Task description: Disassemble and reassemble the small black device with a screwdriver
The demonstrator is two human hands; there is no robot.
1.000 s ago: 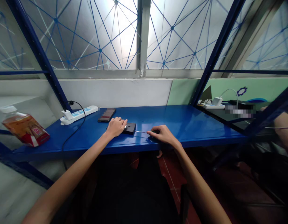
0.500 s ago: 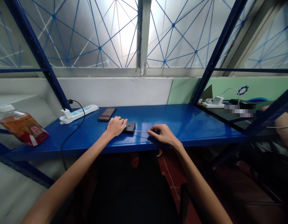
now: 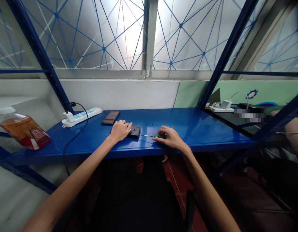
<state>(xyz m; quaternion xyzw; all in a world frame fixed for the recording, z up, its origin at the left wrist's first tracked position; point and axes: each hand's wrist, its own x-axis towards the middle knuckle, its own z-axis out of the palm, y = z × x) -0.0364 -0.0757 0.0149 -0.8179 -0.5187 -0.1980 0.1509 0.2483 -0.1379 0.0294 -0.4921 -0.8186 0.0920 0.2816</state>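
A small flat black box (image 3: 134, 131) lies on the blue metal shelf (image 3: 199, 129) in front of me. My left hand (image 3: 120, 130) rests on its left half, fingers curled down over the top. My right hand (image 3: 168, 137) is closed round the green handle of a thin screwdriver (image 3: 149, 135). The metal shaft lies low over the shelf and points left, with its tip at the box's right edge.
A dark phone (image 3: 110, 117) lies behind the box, and a white power strip (image 3: 81, 116) with a black cable sits at the back left. A bottle of orange liquid (image 3: 21, 127) stands at the far left. Another person's arm (image 3: 295, 129) shows at the right edge.
My right hand has shifted slightly, so the screwdriver's green handle now shows between the fingers. The left hand and the black box have stayed put.
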